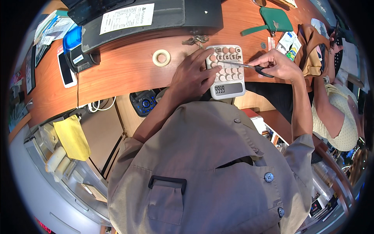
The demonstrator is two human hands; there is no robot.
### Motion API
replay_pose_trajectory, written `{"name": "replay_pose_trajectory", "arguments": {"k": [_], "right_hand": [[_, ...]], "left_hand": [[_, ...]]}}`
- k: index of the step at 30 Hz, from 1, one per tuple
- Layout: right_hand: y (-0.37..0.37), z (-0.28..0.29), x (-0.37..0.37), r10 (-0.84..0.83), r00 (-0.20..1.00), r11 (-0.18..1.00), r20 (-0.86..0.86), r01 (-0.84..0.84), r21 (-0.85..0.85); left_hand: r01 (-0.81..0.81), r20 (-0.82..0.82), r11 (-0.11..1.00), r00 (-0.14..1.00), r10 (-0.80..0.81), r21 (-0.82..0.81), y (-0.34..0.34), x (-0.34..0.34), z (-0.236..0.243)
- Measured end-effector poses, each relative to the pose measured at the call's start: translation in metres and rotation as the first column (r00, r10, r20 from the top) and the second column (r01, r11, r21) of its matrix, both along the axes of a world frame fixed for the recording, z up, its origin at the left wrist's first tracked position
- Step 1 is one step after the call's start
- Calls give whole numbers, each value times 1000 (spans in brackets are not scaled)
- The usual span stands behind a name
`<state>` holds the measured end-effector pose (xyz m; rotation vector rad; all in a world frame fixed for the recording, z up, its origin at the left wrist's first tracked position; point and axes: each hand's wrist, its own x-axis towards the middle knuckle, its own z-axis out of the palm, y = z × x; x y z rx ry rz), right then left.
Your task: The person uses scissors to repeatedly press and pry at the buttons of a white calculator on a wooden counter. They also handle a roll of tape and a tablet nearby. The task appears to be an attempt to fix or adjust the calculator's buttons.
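Calculator (229, 80): found right of upper centre in the frame, its long axis run nearly top to bottom, the display (233, 89) placed at the lower end and the round buttons (228, 71) above it.
Counter (128, 66): its near edge is overhung by the calculator's lower end; whether the calculator is rested on the wood or lifted off it cannot be told.
Left hand (194, 76): laid over the calculator's left side, fingers and thumb spread toward the buttons; whether the case is clasped by this grip or only steadied cannot be told.
Right hand (281, 66): held just right of the calculator, its grip closed around the dark handle of the tool (255, 68).
Tool: pointed leftward, its axis set almost square across the calculator's; its thin metal end is carried over the upper buttons, near the left thumb. Contact with a button cannot be made out.
Nearer hand: the left, since the calculator's side is covered by it; by the right, the buttons are reached only through the tool.
Tape (168, 58): laid flat left of the left hand, well apart from the calculator.
Keyring (196, 39): left just above the left fingertips.
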<state>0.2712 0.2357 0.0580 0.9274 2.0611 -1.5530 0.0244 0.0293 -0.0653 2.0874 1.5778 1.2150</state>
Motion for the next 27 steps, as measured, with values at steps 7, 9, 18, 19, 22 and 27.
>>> {"name": "replay_pose_trajectory", "arguments": {"k": [7,9,18,19,22,27], "right_hand": [[0,2,-4,44,998,996,-36,-42,74],[4,4,-6,75,997,996,-8,-74,42],[2,-6,1,5,1000,1000,-28,-5,-4],[0,-6,4,-18,999,1000,-34,19,9],[-2,-9,10,-94,995,995,-29,94,11],[-5,-2,25,-250,959,964,-135,234,-123]], "left_hand": [[-7,19,1000,1000,7,-12,1,1,-1],[-2,19,999,1000,3,-38,0,0,-1],[-14,-3,1000,1000,14,-9,1,1,-1],[-13,-4,1000,1000,13,-10,1,1,0],[-13,-2,1000,1000,13,-8,1,1,0],[-3,4,1000,1000,3,-21,0,0,2]]}}
